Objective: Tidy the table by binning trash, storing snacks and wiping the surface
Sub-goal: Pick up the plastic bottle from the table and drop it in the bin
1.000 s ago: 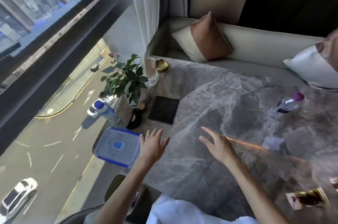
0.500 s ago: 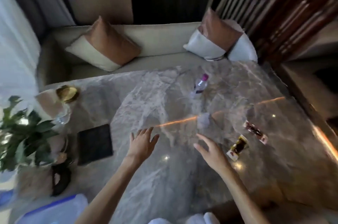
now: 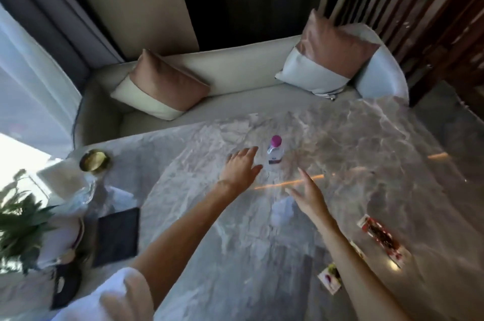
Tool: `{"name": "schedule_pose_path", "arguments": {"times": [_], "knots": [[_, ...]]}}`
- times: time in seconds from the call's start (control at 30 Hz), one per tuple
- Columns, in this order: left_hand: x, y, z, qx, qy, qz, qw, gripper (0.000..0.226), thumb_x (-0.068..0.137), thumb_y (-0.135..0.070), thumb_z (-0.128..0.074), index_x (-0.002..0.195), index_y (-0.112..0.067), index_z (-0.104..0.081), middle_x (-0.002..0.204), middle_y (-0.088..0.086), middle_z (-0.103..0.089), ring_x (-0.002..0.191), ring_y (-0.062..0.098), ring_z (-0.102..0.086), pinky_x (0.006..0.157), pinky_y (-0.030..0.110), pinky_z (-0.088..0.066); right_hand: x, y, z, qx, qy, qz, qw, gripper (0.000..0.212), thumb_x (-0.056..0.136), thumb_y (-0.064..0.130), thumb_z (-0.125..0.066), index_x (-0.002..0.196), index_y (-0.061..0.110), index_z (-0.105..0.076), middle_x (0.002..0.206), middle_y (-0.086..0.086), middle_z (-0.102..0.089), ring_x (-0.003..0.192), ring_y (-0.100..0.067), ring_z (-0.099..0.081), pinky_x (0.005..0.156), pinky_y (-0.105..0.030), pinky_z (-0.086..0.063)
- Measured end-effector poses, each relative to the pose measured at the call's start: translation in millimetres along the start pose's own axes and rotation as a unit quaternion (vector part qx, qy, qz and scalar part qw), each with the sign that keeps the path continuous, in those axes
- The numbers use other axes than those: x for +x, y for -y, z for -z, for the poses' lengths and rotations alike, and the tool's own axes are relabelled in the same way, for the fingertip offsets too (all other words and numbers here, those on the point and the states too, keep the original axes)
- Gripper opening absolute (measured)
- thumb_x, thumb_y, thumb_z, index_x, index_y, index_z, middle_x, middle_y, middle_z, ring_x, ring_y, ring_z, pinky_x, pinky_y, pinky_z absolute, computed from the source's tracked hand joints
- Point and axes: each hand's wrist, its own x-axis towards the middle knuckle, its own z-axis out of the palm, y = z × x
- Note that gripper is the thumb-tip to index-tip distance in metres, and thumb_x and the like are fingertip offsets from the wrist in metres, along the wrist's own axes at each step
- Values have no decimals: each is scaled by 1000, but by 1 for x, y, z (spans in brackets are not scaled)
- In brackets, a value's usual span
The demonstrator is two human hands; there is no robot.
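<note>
A small clear bottle (image 3: 275, 151) with a pink cap lies on the grey marble table (image 3: 366, 137). My left hand (image 3: 242, 167) hovers open just left of it, fingers straight, holding nothing. My right hand (image 3: 307, 196) is open too, nearer me and a little right of the bottle. A crumpled white tissue (image 3: 282, 212) lies beside my right wrist. A red snack wrapper (image 3: 381, 237) lies at the right. Another wrapper (image 3: 331, 278) is partly hidden under my right forearm.
A dark square mat (image 3: 116, 235), a gold dish (image 3: 94, 161), a glass (image 3: 78, 195) and a potted plant (image 3: 21, 221) crowd the table's left side. A sofa (image 3: 235, 77) with two cushions runs behind the far edge. A wooden screen (image 3: 419, 6) stands at the right.
The view has swung right, away from the window and the blue-lidded box. Both hands have reached forward; my left hand has come close to the pink-capped bottle.
</note>
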Motion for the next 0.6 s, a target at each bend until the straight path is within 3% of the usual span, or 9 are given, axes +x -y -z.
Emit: {"name": "schedule_pose_path", "arguments": {"times": [0.07,0.13,0.23,0.33,0.47,0.6], "knots": [[21,-14,4,1,8,1,1000,58,95,-34,-54,146,-19,-33,146,9,-46,130,32,-49,109,47,-38,27,5,-5,10,21,-11,1000,79,86,22,-71,151,12,-27,155,-10,-36,142,-21,-36,117,-34,-30],[44,-31,2,1,21,-5,1000,56,93,-31,-58,144,-19,-35,144,8,-47,127,32,-51,104,48,-43,50,5,-7,18,42,-29,999,80,86,20,-69,153,15,-24,158,-7,-31,144,-20,-32,117,-32,-29],[72,-42,-2,-11,45,-37,998,52,93,-26,-59,141,-17,-41,135,7,-52,121,29,-54,100,44,-47,77,3,-14,32,74,-24,996,79,86,12,-65,153,16,-23,158,-4,-29,144,-18,-32,113,-24,-27],[90,-45,-11,-8,65,-62,996,46,95,-23,-58,139,-16,-47,128,7,-57,112,25,-59,98,35,-48,94,1,-18,38,112,-21,993,77,90,13,-63,154,21,-20,159,1,-28,144,-16,-32,113,-25,-28],[95,-37,-23,-51,25,-21,998,29,94,-12,-56,123,-12,-61,119,10,-62,102,26,-63,90,36,-52,102,-1,-20,26,124,2,992,69,92,19,-62,151,22,-26,157,4,-31,143,-15,-33,109,-23,-28],[76,-10,-17,-212,-21,79,974,22,90,-6,-60,112,-2,-64,105,15,-66,92,25,-60,85,32,-48,94,0,-10,41,153,47,986,63,89,13,-65,145,19,-37,149,1,-42,137,-14,-40,105,-20,-30]]}}
